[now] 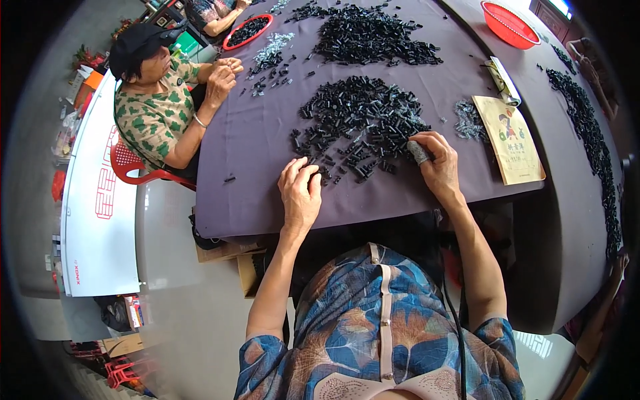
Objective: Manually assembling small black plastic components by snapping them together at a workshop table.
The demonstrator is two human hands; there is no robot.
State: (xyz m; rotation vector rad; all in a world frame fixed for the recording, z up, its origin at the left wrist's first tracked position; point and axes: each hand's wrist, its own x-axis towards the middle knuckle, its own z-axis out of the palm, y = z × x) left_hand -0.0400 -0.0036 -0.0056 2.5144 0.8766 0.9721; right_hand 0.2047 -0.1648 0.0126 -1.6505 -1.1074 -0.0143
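A loose pile of small black tube-shaped pieces (360, 113) lies on the cloth-covered table in front of me. My left hand (300, 193) rests at its near left edge, fingers curled together with the tips by some black pieces. What lies between those fingertips is too small to make out. On the pile's right side, my right hand (437, 167) has its fingers bent and drawn together. A grey finger cover (418, 152) wraps one of its fingers and touches the edge of the pile. Anything pinched in this hand is hidden. Small clear-grey pieces (471, 120) sit farther right.
A larger black heap (373, 37) spreads beyond mine. A yellowish booklet (510, 140) and a clipboard (503, 80) lie at the right. Red baskets (510, 27) stand on the tables. Another person (160, 100) sits at the left with hands raised; more people are partly visible.
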